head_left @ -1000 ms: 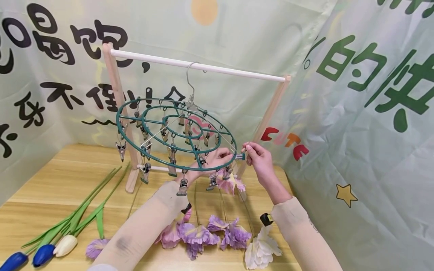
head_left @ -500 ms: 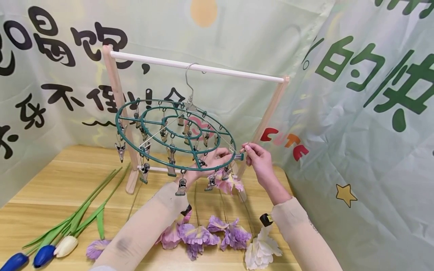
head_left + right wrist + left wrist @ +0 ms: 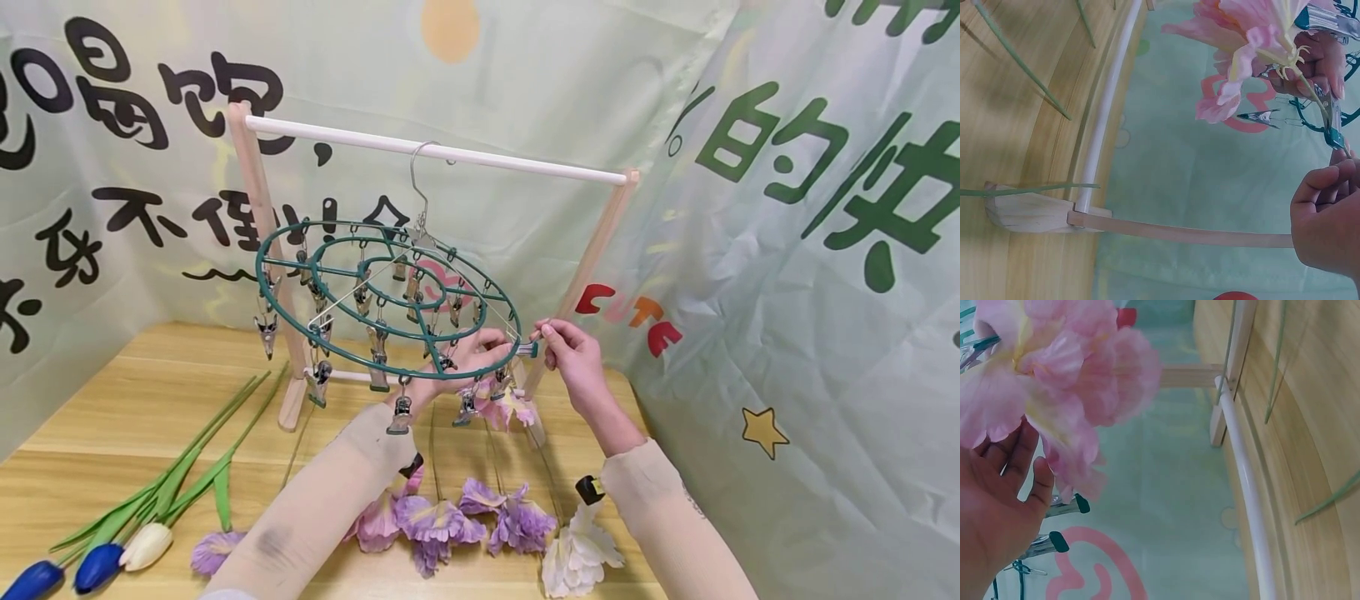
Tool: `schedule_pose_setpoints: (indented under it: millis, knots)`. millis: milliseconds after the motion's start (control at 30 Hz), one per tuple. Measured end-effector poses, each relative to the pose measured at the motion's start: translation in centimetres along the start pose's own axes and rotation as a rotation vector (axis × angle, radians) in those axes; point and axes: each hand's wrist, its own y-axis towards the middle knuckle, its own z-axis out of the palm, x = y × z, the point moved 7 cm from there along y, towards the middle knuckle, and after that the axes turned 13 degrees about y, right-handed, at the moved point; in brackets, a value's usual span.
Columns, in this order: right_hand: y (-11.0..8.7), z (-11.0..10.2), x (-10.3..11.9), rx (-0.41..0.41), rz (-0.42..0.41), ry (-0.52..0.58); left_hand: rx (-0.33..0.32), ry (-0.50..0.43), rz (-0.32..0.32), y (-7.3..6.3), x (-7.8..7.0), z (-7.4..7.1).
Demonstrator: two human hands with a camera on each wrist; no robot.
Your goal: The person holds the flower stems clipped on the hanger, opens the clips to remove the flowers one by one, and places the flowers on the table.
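Observation:
In the head view, a green oval clip hanger (image 3: 386,367) hangs tilted by its hook from a rack. My left hand (image 3: 476,352) reaches beneath its right side and grips a metal clip (image 3: 527,349), which points sideways to the right. The right wrist view shows the stem (image 3: 1312,92) of a pink artificial flower (image 3: 1250,47) running along that clip to its green tips. My right hand (image 3: 576,354) pinches the stem's end just past the clip. Large petals of the pink flower (image 3: 1079,375) hide the left fingertips in the left wrist view.
The rack has a white top bar (image 3: 525,159) and wooden posts. Several other clips (image 3: 401,414) dangle from the hanger. Purple flowers (image 3: 435,521) and a white flower (image 3: 577,554) lie along the table's front; blue tulips (image 3: 97,567) and a white tulip (image 3: 146,546) lie left.
Both hands stay almost in place at the hanger's right edge. The pink flower has shifted slightly to the left, and the head view has tilted a little.

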Motion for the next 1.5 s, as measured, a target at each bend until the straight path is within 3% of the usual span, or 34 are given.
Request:
schedule_pose_setpoints:
  millis: [467,833,1100,1200,1367,1500]
  knots:
    - [-0.3,-0.3,0.1,-0.026,-0.03,-0.018,-0.015,0.037,0.043,-0.1,-0.2,0.0]
    - [-0.9,-0.5,0.0,-0.082,-0.043,-0.06,-0.034,0.126,0.019,0.1,0.5,0.2]
    - [-0.9,-0.6,-0.1,-0.118,0.008,-0.079,-0.014,0.099,0.003,-0.1,0.7,0.4]
    - [-0.8,-0.8,-0.1,-0.142,0.034,-0.097,-0.053,0.112,0.01,-0.2,0.6,0.1]
    - [-0.8,-1.3,-0.4,-0.176,0.064,-0.11,-0.172,0.159,0.11,-0.3,-0.1,-0.8]
    - [-0.8,-1.6,-0.7,-0.174,0.092,-0.121,-0.179,0.168,0.134,-0.3,-0.2,-0.8]
